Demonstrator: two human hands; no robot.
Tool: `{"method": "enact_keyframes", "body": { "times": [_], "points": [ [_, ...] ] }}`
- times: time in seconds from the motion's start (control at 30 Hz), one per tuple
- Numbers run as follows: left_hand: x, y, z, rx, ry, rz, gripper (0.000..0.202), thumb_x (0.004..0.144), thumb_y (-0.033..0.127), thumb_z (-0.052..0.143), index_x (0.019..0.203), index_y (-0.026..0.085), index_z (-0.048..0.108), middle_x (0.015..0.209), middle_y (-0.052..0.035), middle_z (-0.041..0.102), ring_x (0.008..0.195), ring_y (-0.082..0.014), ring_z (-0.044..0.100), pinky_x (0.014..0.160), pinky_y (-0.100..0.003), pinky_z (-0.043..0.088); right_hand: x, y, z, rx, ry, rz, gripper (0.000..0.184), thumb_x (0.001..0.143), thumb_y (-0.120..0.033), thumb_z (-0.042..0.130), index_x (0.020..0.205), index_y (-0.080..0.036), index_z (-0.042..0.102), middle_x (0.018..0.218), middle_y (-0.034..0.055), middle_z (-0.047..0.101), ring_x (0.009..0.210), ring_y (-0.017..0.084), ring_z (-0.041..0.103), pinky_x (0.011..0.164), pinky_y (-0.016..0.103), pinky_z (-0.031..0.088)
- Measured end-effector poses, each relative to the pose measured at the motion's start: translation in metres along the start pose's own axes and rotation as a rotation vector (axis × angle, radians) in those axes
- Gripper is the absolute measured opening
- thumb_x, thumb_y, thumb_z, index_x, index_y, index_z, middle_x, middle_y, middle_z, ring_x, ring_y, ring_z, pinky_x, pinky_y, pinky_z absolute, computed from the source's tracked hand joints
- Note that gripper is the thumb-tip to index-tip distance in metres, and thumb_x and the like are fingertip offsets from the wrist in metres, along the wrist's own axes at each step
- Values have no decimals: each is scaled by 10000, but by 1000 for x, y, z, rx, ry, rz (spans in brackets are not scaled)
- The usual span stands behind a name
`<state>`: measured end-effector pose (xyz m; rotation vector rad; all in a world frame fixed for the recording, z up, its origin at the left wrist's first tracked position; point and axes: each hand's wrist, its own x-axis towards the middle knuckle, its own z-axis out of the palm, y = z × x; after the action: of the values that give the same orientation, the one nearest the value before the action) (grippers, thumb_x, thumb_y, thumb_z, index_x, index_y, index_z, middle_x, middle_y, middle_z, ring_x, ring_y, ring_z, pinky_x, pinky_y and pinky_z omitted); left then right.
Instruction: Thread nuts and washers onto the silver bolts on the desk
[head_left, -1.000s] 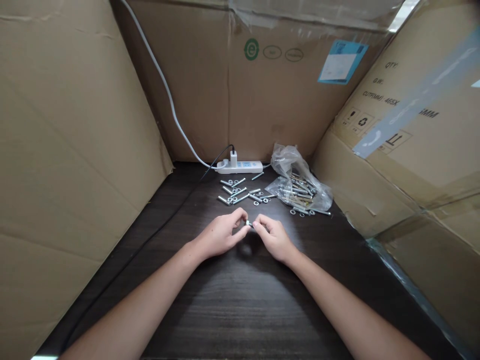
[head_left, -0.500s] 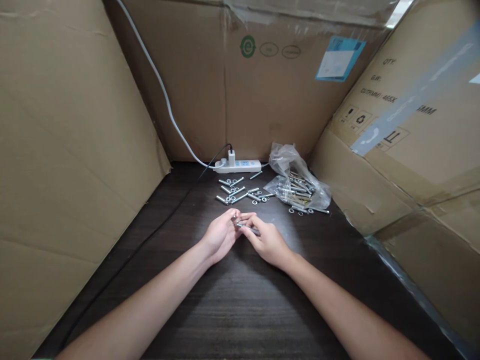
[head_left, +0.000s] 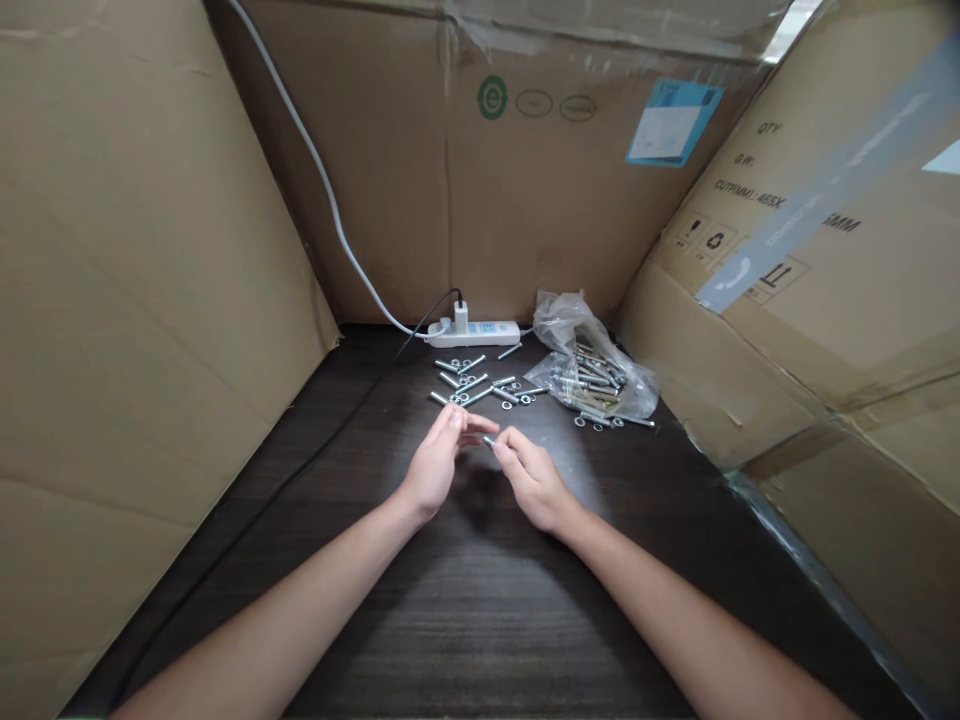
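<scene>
Between the thumb and fingers of my right hand [head_left: 531, 478] is a silver metal bolt [head_left: 488, 441]. Only its end sticks out, pointing at my left hand; the rest is hidden by the fingers. My left hand [head_left: 439, 460] is open beside it, fingers stretched toward the bolt and thumb raised. Whether the left fingertips touch the bolt's end I cannot tell. Just beyond both hands, several loose bolts [head_left: 475, 384] lie on the dark table [head_left: 480, 620] with small washers [head_left: 507, 405] among them.
A clear plastic bag [head_left: 634, 385] with many metal bolts in it lies open at the back right. Behind the loose bolts is a white power strip [head_left: 495, 333] with a plugged-in charger. A black cable [head_left: 315, 455] crosses the left side. Cardboard walls [head_left: 555, 220] enclose the table.
My left hand has come away from the bolt and its fingers have straightened. The right hand still holds the bolt, which has turned so that less of it shows.
</scene>
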<state>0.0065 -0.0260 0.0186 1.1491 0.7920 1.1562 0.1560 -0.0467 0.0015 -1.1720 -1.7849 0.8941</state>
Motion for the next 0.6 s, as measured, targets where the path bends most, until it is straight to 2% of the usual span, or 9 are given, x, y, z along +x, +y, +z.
{"method": "enact_keyframes", "body": {
  "times": [0.07, 0.13, 0.17, 0.27, 0.4, 0.6],
  "points": [
    [4, -2, -4, 87, 12, 6, 261, 898, 342, 361, 697, 180, 399, 602, 24, 426, 615, -121, 449, 661, -260, 404, 0, 0, -2, -8, -5, -3, 278, 935, -392, 356, 751, -195, 421, 605, -47, 399, 563, 112, 395, 551, 225, 299],
    [6, -3, -7, 142, -34, -37, 227, 876, 283, 316, 673, 186, 352, 554, 50, 280, 522, -107, 321, 561, -238, 350, 0, 0, -3, -19, -11, -6, 275, 934, -389, 360, 755, -192, 426, 602, -48, 402, 559, 109, 391, 548, 225, 295],
    [6, -3, -8, 176, -58, -57, 193, 859, 249, 305, 681, 188, 345, 559, 52, 257, 514, -106, 291, 540, -232, 327, 0, 0, -3, -26, -12, -7, 270, 933, -387, 362, 759, -191, 430, 601, -48, 403, 557, 108, 390, 547, 225, 293],
    [3, -2, -8, 365, -85, -45, 117, 848, 210, 322, 749, 186, 380, 602, 48, 307, 547, -108, 307, 546, -227, 304, 0, 0, -4, -48, -23, -9, 251, 930, -375, 375, 774, -190, 442, 600, -50, 408, 551, 107, 387, 545, 226, 290],
    [-1, 2, -7, 619, -115, 67, 94, 882, 229, 359, 898, 189, 443, 727, 31, 430, 662, -118, 405, 638, -240, 333, 1, 0, -6, -68, -15, -4, 241, 926, -368, 385, 778, -189, 450, 599, -51, 416, 543, 105, 391, 539, 227, 287],
    [-4, 1, -8, 739, -210, 127, 150, 915, 225, 345, 1024, 196, 443, 758, 31, 468, 692, -120, 455, 674, -246, 346, 2, 5, -6, -93, 9, 16, 244, 918, -381, 398, 788, -188, 471, 590, -54, 430, 535, 102, 393, 538, 225, 288]
  ]
}}
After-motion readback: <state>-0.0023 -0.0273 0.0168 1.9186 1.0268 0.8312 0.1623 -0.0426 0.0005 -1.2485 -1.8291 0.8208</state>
